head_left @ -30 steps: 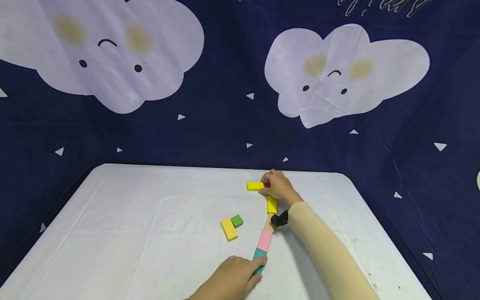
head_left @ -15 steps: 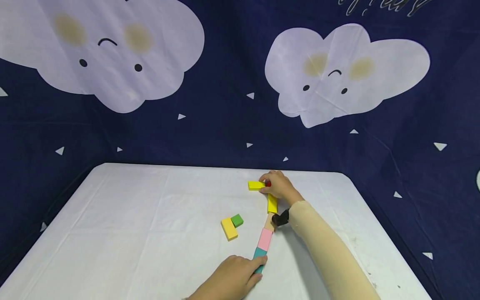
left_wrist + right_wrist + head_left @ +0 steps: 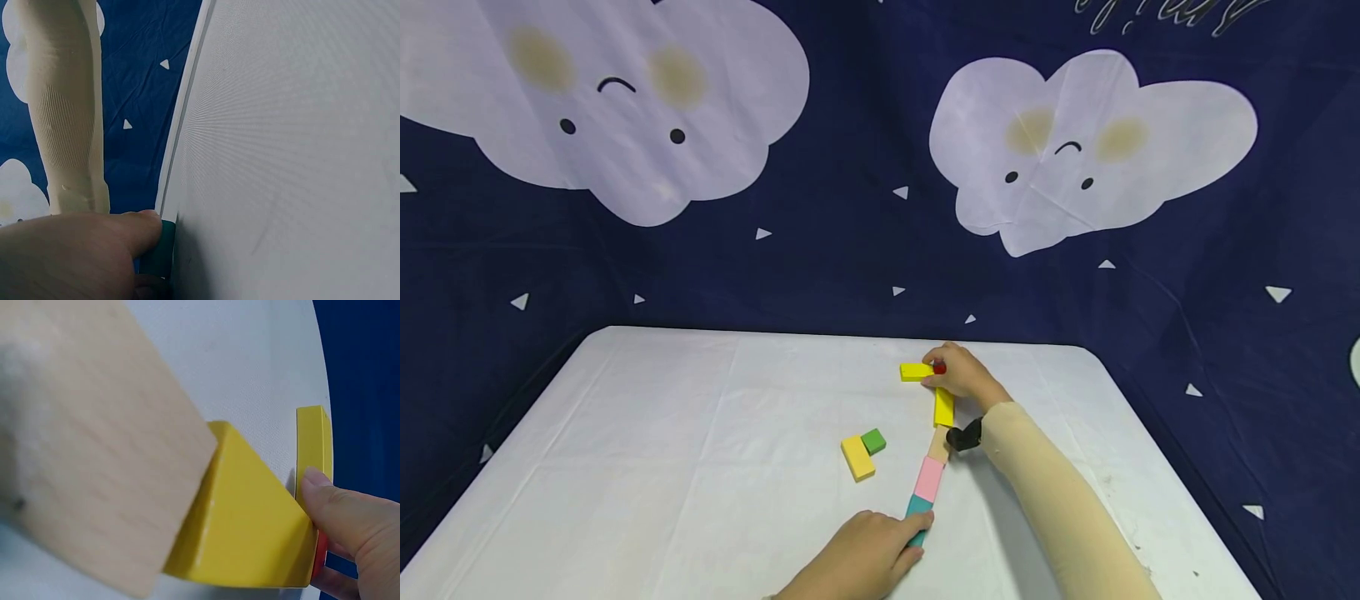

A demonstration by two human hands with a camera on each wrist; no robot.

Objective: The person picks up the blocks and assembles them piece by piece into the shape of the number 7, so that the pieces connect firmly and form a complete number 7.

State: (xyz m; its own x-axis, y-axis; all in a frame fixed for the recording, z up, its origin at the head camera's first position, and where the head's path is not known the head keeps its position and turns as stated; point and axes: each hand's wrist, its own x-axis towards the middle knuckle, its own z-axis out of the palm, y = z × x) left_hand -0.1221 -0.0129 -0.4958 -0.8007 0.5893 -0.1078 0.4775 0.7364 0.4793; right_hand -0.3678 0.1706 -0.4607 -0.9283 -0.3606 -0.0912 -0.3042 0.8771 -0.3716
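Observation:
My left hand point(image 3: 867, 552) pinches a teal block point(image 3: 919, 506), thumb on one side and a finger on the other; that block point(image 3: 164, 250) is also partly visible in the left wrist view. A pink block point(image 3: 928, 479), a bare wood block point(image 3: 938, 446) and a yellow block point(image 3: 943, 408) continue the row away from it. At the far end my right hand point(image 3: 958, 372) pinches a yellow block lying crosswise point(image 3: 915, 372), near its right end. A red piece point(image 3: 939, 367) shows between those fingers, mostly hidden. In the right wrist view, the thumb presses the crosswise yellow block point(image 3: 310, 440).
Left of the row, a yellow-orange block point(image 3: 857, 459) and a green block point(image 3: 873, 441) lie touching. The white table point(image 3: 625, 467) ends at a far edge just beyond my right hand, with a dark blue cloud-patterned cloth point(image 3: 850, 267) behind.
My right hand has shifted slightly right, and the crosswise yellow block and red piece have moved right with it. The left hand and the other blocks look unmoved.

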